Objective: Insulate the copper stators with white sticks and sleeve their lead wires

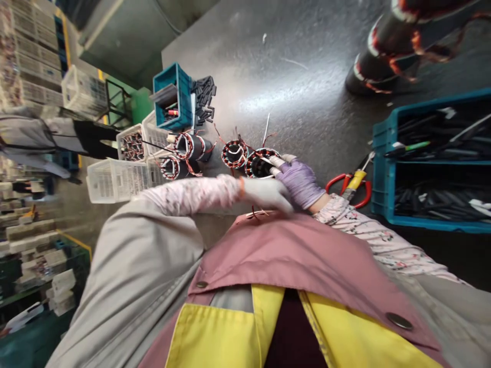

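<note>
Two motor stators wound with red and black wire stand on the dark tabletop in front of me. My right hand (299, 181), in a purple glove with pale fingertips, grips the rim of the nearer stator (250, 167). The other stator (235, 154) sits just to its left, with wire ends sticking up. My left hand (270, 194), in a white glove, reaches across just below the gripped stator, close to my right hand. Motion smears its fingers, so whether it holds anything is unclear. Some loose wire ends (258, 212) show by the apron edge.
Two more stators (197, 148) lie to the left beside white baskets (118, 179). A blue bin (184, 97) stands near a pile of black pieces (204, 97). Red-handled pliers (368, 194) lie right, before a blue divided crate (385, 168). Stacked stators (370, 71) stand far right.
</note>
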A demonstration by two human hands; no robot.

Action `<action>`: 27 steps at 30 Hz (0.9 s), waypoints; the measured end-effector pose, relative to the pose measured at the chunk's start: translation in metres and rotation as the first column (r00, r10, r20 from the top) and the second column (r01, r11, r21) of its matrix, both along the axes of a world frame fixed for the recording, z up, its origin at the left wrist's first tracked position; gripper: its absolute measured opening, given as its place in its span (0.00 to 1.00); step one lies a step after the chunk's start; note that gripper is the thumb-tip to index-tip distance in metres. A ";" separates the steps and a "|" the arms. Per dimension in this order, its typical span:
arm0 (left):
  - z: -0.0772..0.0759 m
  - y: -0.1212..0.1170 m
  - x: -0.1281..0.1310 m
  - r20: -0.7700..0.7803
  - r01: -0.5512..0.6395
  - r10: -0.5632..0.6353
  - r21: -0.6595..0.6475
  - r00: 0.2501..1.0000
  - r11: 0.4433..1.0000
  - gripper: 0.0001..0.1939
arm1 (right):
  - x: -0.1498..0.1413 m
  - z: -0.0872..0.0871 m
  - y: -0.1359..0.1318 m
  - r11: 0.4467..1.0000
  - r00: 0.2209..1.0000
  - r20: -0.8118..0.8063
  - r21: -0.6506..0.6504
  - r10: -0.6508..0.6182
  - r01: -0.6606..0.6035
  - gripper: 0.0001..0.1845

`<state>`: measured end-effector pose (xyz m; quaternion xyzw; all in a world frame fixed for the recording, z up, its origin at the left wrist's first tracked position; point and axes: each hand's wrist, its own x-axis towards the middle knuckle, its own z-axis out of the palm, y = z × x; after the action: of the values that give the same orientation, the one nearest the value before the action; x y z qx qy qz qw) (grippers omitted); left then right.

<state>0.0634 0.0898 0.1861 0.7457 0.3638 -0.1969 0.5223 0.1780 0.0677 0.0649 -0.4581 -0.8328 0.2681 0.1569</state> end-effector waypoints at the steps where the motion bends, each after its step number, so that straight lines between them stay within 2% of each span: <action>1: 0.004 -0.006 0.001 0.058 0.003 -0.002 -0.028 0.998 1.000 0.13 | 0.005 -0.004 -0.002 1.000 0.998 -0.066 0.016 -0.005 0.007 0.12; 3: 0.009 -0.015 -0.008 0.138 -0.046 0.036 0.065 0.990 0.997 0.15 | 0.021 -0.011 -0.006 0.997 0.981 -0.193 0.075 0.023 -0.009 0.16; 5: 0.003 -0.020 -0.029 0.097 -0.144 0.120 0.302 0.988 0.942 0.17 | 0.037 -0.016 -0.007 0.990 0.944 -0.328 0.118 -0.029 0.072 0.20; 6: -0.006 -0.023 -0.040 0.025 -0.143 0.147 0.422 0.989 0.895 0.16 | 0.041 -0.017 -0.005 0.983 0.911 -0.403 0.110 -0.090 0.145 0.22; 8: -0.033 -0.028 -0.054 -0.132 -0.029 0.124 0.560 0.983 0.828 0.13 | 0.030 -0.015 0.007 0.964 0.800 -0.563 0.023 -0.206 0.264 0.21; 9: -0.049 -0.030 -0.056 -0.175 0.005 0.123 0.592 0.977 0.806 0.14 | 0.016 -0.011 0.016 0.960 0.750 -0.614 -0.049 -0.248 0.277 0.21; 10: -0.065 -0.032 -0.055 -0.196 0.018 0.127 0.605 0.972 0.796 0.15 | -0.002 -0.007 0.027 0.962 0.733 -0.626 -0.118 -0.266 0.248 0.21; 11: -0.079 -0.034 -0.052 -0.194 0.024 0.116 0.598 0.974 0.801 0.17 | -0.023 -0.002 0.040 0.963 0.753 -0.601 -0.188 -0.270 0.196 0.21; 13: -0.097 -0.037 -0.044 -0.161 0.033 0.067 0.548 0.985 0.836 0.18 | -0.059 0.009 0.063 0.959 0.862 -0.468 -0.273 -0.196 0.070 0.17; 14: -0.100 -0.036 -0.042 -0.143 0.048 0.031 0.519 0.989 0.854 0.18 | -0.070 0.013 0.072 0.951 0.899 -0.409 -0.309 -0.154 0.022 0.15; 16: -0.095 -0.031 -0.044 -0.148 0.030 0.050 0.493 0.988 0.870 0.18 | -0.069 0.018 0.083 0.939 0.904 -0.397 -0.342 -0.157 0.013 0.15; 18: -0.081 -0.016 -0.055 -0.117 -0.027 0.096 0.491 0.989 0.871 0.20 | -0.041 0.016 0.082 0.926 0.825 -0.460 -0.329 -0.329 0.185 0.20; 20: -0.068 0.011 -0.072 0.039 -0.091 0.082 0.479 0.996 0.873 0.18 | -0.002 0.008 0.072 0.871 0.755 -0.435 -0.278 -0.490 0.406 0.22; 22: -0.064 0.049 -0.087 0.259 -0.236 0.125 0.458 0.958 0.857 0.15 | 0.026 -0.004 0.056 0.841 0.777 -0.325 -0.239 -0.540 0.485 0.21; 24: -0.072 0.092 -0.095 0.349 -0.400 0.261 0.426 0.900 0.811 0.15 | 0.034 -0.018 0.040 0.867 0.861 -0.179 -0.256 -0.476 0.427 0.18; 25: -0.081 0.112 -0.095 0.357 -0.436 0.294 0.435 0.887 0.788 0.14 | 0.030 -0.024 0.034 0.878 0.893 -0.109 -0.269 -0.437 0.396 0.17; 27: -0.104 0.143 -0.092 0.308 -0.411 0.286 0.509 0.908 0.757 0.13 | 0.014 -0.034 0.029 0.890 0.926 0.021 -0.270 -0.376 0.368 0.16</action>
<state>-0.0283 0.2332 0.0816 0.8009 0.4810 0.1005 0.3421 0.1921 0.0972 0.0308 -0.6217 -0.6829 0.3510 0.1547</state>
